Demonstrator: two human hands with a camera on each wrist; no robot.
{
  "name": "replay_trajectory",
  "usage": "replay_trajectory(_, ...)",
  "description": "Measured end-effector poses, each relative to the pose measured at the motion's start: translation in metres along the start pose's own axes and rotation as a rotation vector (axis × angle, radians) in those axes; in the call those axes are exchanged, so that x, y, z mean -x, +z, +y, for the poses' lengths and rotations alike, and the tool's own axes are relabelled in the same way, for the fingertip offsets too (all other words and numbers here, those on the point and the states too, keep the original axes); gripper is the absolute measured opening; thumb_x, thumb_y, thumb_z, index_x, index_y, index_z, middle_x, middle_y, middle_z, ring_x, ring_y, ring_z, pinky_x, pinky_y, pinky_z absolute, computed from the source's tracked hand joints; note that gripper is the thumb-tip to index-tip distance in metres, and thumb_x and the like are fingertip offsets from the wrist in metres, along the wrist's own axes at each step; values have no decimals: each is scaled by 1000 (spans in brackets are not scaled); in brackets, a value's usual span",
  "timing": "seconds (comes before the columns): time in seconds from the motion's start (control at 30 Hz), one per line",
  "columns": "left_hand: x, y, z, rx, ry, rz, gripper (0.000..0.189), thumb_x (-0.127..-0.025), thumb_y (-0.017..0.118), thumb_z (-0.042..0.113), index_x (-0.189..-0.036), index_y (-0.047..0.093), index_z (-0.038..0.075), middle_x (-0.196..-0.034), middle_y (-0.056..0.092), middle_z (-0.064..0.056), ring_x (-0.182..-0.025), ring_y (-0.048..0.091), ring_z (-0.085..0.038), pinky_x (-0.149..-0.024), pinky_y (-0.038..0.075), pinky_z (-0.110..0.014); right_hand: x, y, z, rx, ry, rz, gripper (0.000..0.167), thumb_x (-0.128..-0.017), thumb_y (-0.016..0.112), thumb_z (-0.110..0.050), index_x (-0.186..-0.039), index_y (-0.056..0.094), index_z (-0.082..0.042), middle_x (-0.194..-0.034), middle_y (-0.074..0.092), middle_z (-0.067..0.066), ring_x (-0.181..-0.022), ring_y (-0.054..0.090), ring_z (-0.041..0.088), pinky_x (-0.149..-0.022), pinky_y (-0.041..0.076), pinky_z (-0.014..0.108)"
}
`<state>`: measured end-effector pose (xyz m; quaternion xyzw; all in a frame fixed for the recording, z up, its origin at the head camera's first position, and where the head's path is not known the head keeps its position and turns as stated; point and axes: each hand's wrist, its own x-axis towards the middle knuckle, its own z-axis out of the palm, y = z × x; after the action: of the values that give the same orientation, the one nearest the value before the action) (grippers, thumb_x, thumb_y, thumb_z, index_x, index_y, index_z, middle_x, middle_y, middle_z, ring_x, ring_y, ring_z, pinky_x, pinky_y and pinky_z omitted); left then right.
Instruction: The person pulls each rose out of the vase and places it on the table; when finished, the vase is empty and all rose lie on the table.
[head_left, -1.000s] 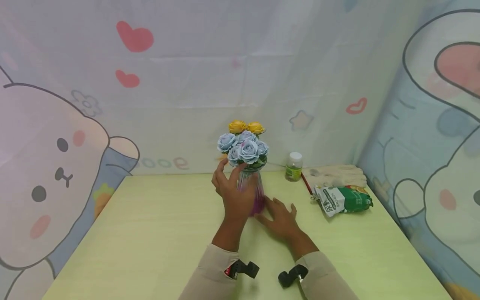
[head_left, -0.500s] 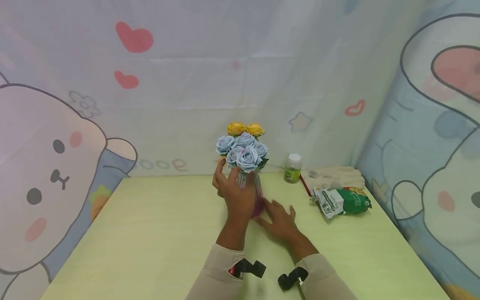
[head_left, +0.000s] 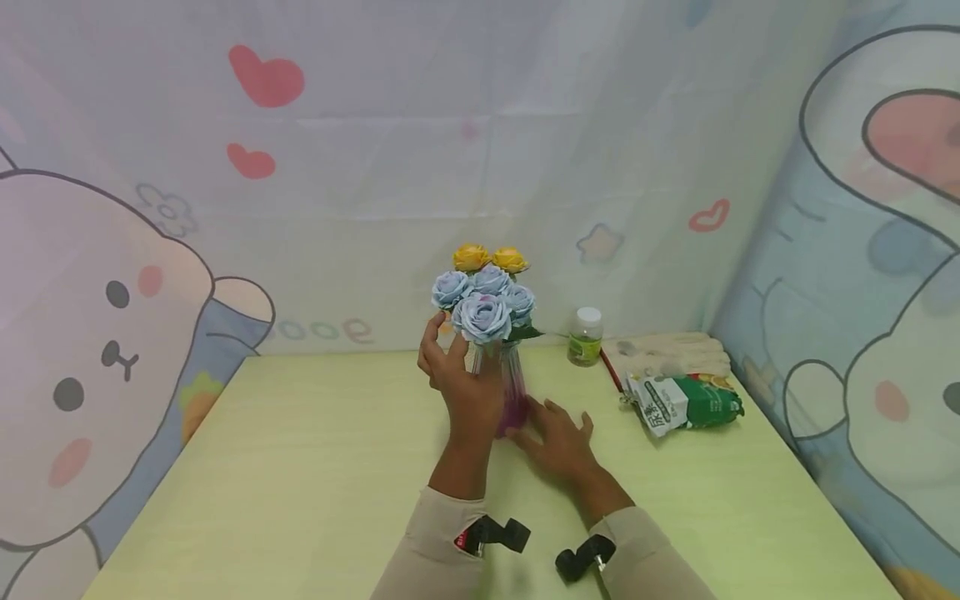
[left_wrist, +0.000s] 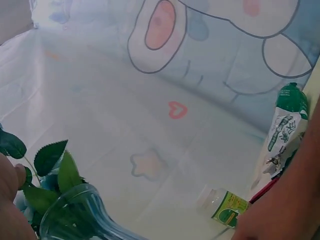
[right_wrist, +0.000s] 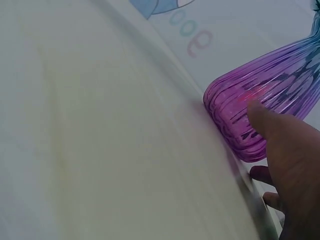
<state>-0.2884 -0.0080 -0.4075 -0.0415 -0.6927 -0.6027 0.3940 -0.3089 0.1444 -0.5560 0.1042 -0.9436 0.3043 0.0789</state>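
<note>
Front blue rose (head_left: 485, 319) shifted left | left hand (head_left: 468, 392): grip unclear | right hand (head_left: 562, 443) holds vase (head_left: 514, 405)

Pale blue roses (head_left: 485, 318), yellow roses (head_left: 471, 257), ribbed vase (right_wrist: 272, 85) shading from purple to teal, green-and-white packet (head_left: 686, 402), pale yellow-green worktop (head_left: 322, 467), beige sleeves (head_left: 431, 546), pastel backdrop (head_left: 405, 125) with pink hearts (head_left: 268, 79)

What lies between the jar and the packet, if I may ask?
In the head view, a red stick, with a pale cloth beside it, lies between the jar and the packet.
</note>
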Motion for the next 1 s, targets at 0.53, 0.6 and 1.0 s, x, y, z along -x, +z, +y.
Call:
replay_trajectory(0.53,-19,-24,2,267,96,4,29,-103,72,4,-132,73,1,-128,68,-18,-120,59,-8,-97,44,-31,-8,5,-3,-26,27,37,89,-99,68,-70,-168,45,-19,-165,57,7,-159,47,36,-125,7,83)
replay_trajectory(0.6,-19,-24,3,293,92,-7,22,-105,69,2,-127,72,0,-122,72,-20,-107,66,-6,-97,50,-26,-9,7,-3,-29,35,46,91,-98,70,-70,-168,45,-18,-165,57,7,-157,49,36,-125,8,83)
replay_trajectory(1.0,-22,-31,2,372,51,-27,30,-118,45,11,-146,49,1,-109,79,-32,-76,78,-3,-88,63,-25,-9,10,-1,-47,35,28,91,-98,69,-71,-168,46,-20,-166,56,7,-158,49,34,-125,7,82)
